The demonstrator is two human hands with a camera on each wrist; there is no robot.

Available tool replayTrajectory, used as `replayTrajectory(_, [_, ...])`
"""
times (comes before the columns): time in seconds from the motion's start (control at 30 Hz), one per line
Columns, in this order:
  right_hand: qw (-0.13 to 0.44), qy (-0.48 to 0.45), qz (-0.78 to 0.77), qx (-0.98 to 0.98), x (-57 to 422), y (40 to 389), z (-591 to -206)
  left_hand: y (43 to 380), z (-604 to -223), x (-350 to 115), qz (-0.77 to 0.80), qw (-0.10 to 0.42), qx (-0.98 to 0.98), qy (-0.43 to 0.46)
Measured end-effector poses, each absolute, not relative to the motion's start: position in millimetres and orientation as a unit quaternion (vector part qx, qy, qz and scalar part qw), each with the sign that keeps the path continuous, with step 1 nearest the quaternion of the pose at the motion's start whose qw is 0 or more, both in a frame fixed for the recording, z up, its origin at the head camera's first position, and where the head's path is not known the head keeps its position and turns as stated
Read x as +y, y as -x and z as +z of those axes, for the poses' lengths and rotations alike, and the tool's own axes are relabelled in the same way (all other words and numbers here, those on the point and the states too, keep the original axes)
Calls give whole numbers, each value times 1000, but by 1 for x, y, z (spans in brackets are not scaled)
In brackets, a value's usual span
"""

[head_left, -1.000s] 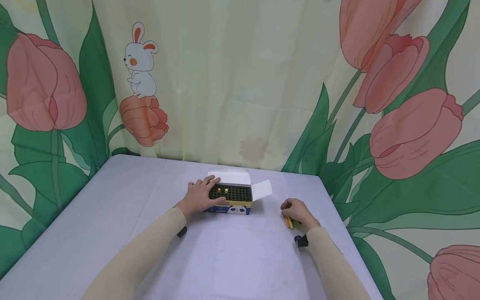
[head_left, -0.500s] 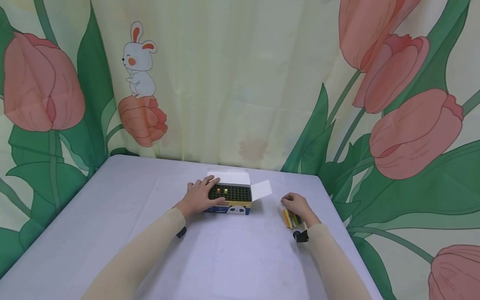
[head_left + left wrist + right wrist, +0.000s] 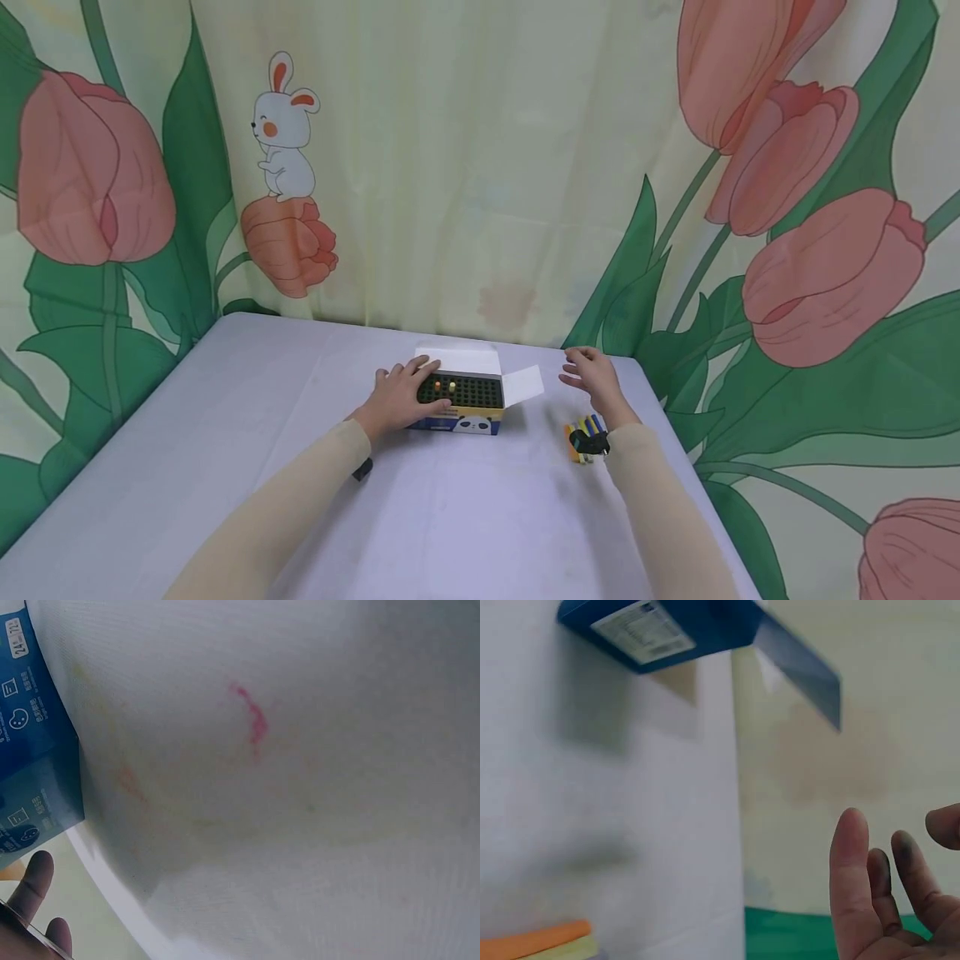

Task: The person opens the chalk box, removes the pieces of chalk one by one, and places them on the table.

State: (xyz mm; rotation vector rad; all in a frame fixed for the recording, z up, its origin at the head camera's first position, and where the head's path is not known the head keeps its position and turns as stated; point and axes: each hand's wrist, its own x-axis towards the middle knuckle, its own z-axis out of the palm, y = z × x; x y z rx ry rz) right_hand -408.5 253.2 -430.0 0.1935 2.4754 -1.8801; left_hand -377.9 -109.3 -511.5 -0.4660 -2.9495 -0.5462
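A blue and yellow box (image 3: 474,423) with a panda on its front stands on the table, its black tray (image 3: 480,392) full of small round holes. An orange crayon end (image 3: 437,386) and a pale yellow one (image 3: 452,387) show in that tray. My left hand (image 3: 393,396) grips the box's left end, thumb along the front rim and fingers over the far side. My right hand (image 3: 596,379) is raised right of the box, fingers loosely bent, nothing seen between them. Below it lies a bunch of coloured crayons (image 3: 595,423), partly hidden by the wrist camera. Fingertips (image 3: 904,844) look smudged.
The box's white lid (image 3: 461,359) stands up at the back, and a white side flap (image 3: 523,385) sticks out to the right. A pale cloth (image 3: 480,517) covers the table and bears a pink smear (image 3: 256,724). Behind hangs a curtain (image 3: 450,167) with printed tulips.
My right hand has lifted away from the crayons and moved forward, its fingers spreading, uncovering more of the crayons. The left hand keeps its place on the box.
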Motion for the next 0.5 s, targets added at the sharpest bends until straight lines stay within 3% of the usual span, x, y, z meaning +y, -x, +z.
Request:
replayTrajectory(0.2, [-10,-29,-604,796,224,405,-413,377,-512,-108,-180,45,-971,149])
replayTrajectory(0.5, [12,-9,-639,769,173,404,-415,375,-507,-109,-182,44,-971,148])
